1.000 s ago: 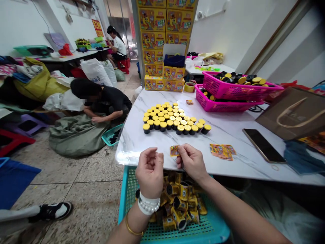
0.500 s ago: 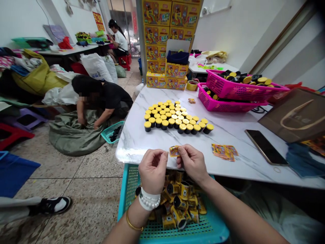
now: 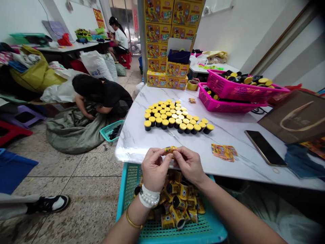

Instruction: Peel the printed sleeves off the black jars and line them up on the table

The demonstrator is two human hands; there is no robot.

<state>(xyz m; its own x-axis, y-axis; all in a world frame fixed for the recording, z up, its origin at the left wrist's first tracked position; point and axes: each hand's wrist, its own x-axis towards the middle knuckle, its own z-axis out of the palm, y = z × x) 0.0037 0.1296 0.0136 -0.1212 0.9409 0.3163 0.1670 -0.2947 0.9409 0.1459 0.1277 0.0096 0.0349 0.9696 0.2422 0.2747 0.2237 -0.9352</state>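
Between both hands, just over the table's front edge, is a small yellow printed label sleeve. My left hand pinches its left end with thumb and forefinger. At its right end, the thumb and fingers of my right hand are closed on it. Below the hands, a turquoise basket holds many small black cups wrapped in similar yellow sleeves. Flat printed sleeves lie in a loose pile to the right. Beyond my hands, black cups with yellow lids stand in rows on the white table.
Two stacked pink baskets hold lidded cups at the back right. A phone and a brown paper bag lie at the right. Yellow cartons rise behind the table. A person crouches over a green sack on the left.
My left hand has come up to the sleeve and now grips its left end. The right hand has shifted slightly left, and the sleeve with it.
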